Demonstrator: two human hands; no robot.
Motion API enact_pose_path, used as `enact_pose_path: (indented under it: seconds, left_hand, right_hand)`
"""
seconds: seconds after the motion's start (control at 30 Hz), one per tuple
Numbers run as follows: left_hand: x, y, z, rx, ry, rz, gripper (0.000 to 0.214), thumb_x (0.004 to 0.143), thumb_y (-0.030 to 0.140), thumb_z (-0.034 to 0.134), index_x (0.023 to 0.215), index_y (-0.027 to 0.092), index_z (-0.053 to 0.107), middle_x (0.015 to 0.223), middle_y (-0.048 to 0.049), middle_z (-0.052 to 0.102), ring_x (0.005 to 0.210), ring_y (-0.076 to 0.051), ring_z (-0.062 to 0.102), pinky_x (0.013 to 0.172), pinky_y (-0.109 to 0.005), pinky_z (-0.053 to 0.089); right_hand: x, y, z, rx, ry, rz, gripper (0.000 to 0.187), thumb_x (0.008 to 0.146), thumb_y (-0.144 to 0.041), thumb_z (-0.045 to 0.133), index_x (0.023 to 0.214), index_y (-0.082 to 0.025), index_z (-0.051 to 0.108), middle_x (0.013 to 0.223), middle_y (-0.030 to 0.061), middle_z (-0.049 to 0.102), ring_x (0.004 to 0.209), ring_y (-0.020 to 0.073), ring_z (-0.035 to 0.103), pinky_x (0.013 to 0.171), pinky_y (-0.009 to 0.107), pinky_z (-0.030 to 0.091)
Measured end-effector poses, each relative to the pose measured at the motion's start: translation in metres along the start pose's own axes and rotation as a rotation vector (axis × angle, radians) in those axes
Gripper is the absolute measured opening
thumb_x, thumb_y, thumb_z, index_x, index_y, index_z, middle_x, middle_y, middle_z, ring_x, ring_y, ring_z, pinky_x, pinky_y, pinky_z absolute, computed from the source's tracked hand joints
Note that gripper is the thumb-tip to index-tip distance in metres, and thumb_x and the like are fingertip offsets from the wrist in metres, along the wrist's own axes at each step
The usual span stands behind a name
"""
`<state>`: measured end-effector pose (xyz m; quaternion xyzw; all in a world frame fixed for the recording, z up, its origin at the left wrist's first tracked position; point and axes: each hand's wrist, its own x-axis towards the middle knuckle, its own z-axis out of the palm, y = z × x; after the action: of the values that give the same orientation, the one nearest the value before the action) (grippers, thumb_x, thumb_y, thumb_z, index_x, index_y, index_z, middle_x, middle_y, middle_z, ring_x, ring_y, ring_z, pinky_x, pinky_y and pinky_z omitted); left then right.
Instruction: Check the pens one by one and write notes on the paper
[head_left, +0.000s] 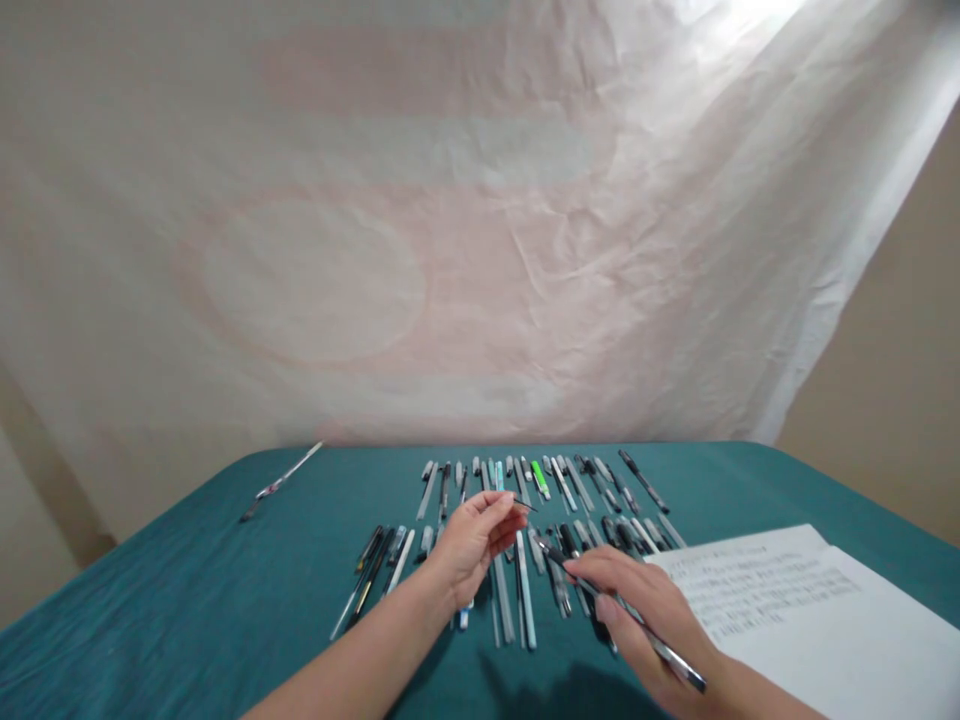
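My left hand [476,540] hovers over the middle of the pen rows, its fingers pinched on a thin dark refill [525,505] whose tip sticks out to the right. My right hand [637,615] is closed around a dark pen barrel [637,620] that runs from near the left hand down to the lower right. Several pens [555,485] lie in two rows on the teal tablecloth [225,600] beneath both hands, among them a green one [540,478].
An open white notebook with handwriting [787,600] lies at the right. A single pen [279,484] rests alone at the table's far left edge. A wrinkled pale sheet [450,250] hangs behind the table.
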<state>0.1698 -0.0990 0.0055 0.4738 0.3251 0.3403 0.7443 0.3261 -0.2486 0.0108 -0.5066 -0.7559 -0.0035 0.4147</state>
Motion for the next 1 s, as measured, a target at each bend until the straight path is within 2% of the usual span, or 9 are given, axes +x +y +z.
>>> enact_pose_path:
  seconds: [0.13, 0.3, 0.53, 0.8, 0.93, 1.0]
  left_hand:
    - [-0.002, -0.001, 0.003, -0.053, -0.006, -0.029, 0.023, 0.071, 0.033, 0.066, 0.084, 0.017, 0.057, 0.082, -0.0024, 0.066, 0.069, -0.009, 0.061, 0.063, -0.019, 0.043]
    - [-0.009, -0.003, 0.008, -0.086, -0.045, -0.038, 0.023, 0.070, 0.033, 0.067, 0.084, 0.016, 0.057, 0.079, -0.0017, 0.066, 0.068, -0.009, 0.060, 0.063, -0.019, 0.042]
    - [-0.019, -0.002, 0.017, -0.039, -0.079, -0.019, 0.027, 0.067, 0.037, 0.068, 0.081, 0.016, 0.057, 0.073, -0.0010, 0.064, 0.068, -0.011, 0.060, 0.065, -0.022, 0.040]
    - [-0.028, -0.012, 0.027, 0.030, -0.032, 0.065, 0.028, 0.069, 0.041, 0.066, 0.082, 0.017, 0.058, 0.071, -0.0004, 0.062, 0.063, -0.012, 0.058, 0.065, -0.024, 0.043]
    - [-0.029, -0.018, 0.031, 0.029, -0.007, 0.095, 0.028, 0.068, 0.041, 0.066, 0.081, 0.017, 0.059, 0.074, -0.0016, 0.062, 0.065, -0.012, 0.058, 0.065, -0.024, 0.044]
    - [-0.031, -0.018, 0.032, 0.023, 0.002, 0.114, 0.027, 0.069, 0.041, 0.066, 0.081, 0.017, 0.059, 0.074, -0.0018, 0.062, 0.066, -0.012, 0.057, 0.066, -0.024, 0.044]
  right_hand:
    - [0.003, 0.001, 0.003, 0.032, 0.037, 0.039, 0.024, 0.083, -0.016, 0.042, 0.104, -0.024, 0.050, 0.088, 0.0033, 0.062, 0.076, 0.0159, 0.060, 0.066, 0.025, 0.046]
    - [0.002, 0.004, 0.002, 0.059, 0.014, 0.095, 0.020, 0.084, -0.017, 0.042, 0.102, -0.024, 0.049, 0.084, 0.0015, 0.059, 0.071, 0.0140, 0.058, 0.064, 0.024, 0.044]
    - [0.004, 0.003, 0.005, 0.103, 0.025, 0.042, 0.023, 0.084, -0.015, 0.042, 0.103, -0.024, 0.048, 0.084, 0.0020, 0.058, 0.070, 0.0138, 0.057, 0.064, 0.024, 0.044]
    - [0.006, 0.010, 0.014, 0.100, 0.102, -0.037, 0.018, 0.083, -0.014, 0.040, 0.094, -0.022, 0.051, 0.075, 0.0010, 0.057, 0.060, 0.0108, 0.055, 0.055, 0.021, 0.044]
    - [0.003, 0.015, 0.019, 0.089, 0.121, -0.126, 0.022, 0.082, -0.011, 0.038, 0.098, -0.021, 0.049, 0.074, 0.0012, 0.056, 0.061, 0.0113, 0.056, 0.056, 0.022, 0.045]
    - [0.001, 0.015, 0.018, 0.085, 0.098, -0.125, 0.024, 0.081, -0.009, 0.039, 0.100, -0.021, 0.048, 0.075, 0.0013, 0.056, 0.064, 0.0118, 0.056, 0.058, 0.022, 0.045]
